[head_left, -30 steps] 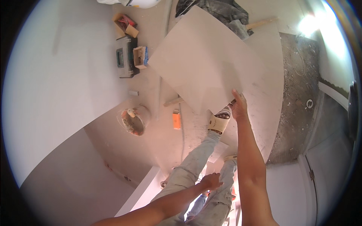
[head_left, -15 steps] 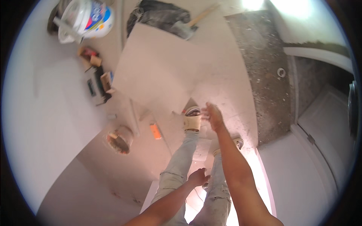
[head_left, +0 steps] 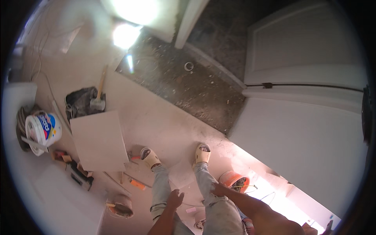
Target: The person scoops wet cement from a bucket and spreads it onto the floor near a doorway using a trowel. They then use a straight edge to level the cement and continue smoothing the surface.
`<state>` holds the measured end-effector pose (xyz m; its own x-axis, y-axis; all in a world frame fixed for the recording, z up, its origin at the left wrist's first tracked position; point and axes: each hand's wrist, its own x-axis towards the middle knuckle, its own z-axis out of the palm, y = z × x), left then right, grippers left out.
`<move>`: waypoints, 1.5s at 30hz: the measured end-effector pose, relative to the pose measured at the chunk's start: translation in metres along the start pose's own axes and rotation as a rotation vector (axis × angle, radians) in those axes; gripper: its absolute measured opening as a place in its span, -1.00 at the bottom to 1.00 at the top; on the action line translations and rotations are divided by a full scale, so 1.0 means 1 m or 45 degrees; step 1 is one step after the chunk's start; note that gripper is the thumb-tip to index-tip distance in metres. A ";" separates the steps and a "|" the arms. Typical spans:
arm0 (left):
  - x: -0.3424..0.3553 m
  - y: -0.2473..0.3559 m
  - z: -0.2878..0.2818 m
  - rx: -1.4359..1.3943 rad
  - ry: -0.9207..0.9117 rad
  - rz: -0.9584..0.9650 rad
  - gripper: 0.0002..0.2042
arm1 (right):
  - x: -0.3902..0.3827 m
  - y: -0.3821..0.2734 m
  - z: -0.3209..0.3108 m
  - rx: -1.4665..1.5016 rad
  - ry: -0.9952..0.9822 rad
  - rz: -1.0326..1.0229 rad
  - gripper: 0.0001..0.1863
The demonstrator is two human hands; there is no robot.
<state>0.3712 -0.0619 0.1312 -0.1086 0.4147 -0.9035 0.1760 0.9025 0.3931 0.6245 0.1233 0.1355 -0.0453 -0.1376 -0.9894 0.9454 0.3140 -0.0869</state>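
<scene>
My left hand (head_left: 174,199) hangs beside my left knee, its fingers apart with nothing seen in them. My right hand (head_left: 220,189) is at my right knee, seemingly resting on the trouser leg; its fingers are mostly hidden. In front of my left sandal (head_left: 152,159) lies a large square beige tile (head_left: 98,143). Beyond its far edge, a mallet (head_left: 98,102) with a wooden handle rests by a crumpled black bag (head_left: 81,101). A small orange box (head_left: 138,184) lies on the floor left of my left leg.
A white bucket (head_left: 55,127) with a colourful label stands at the left. Closer in are a dark tool case (head_left: 78,175) and a dirty bucket (head_left: 124,203). An orange bucket (head_left: 227,178) stands right of my right leg. Ahead is a rough, debris-strewn floor strip (head_left: 199,94) beside a white door (head_left: 301,47).
My view has swung to the right. My right hand has drawn back from beside my left foot to my right knee, and my feet stand farther apart.
</scene>
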 end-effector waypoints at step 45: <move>-0.121 0.076 -0.014 0.250 -0.091 -0.419 -0.33 | -0.361 -0.161 -0.296 0.550 1.223 -1.946 -0.80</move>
<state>0.3844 -0.0413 0.2725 -0.1236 0.0910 -0.9882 0.3277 0.9437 0.0460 0.3932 0.4008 0.4724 -0.8311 0.5265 0.1790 -0.0886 0.1924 -0.9773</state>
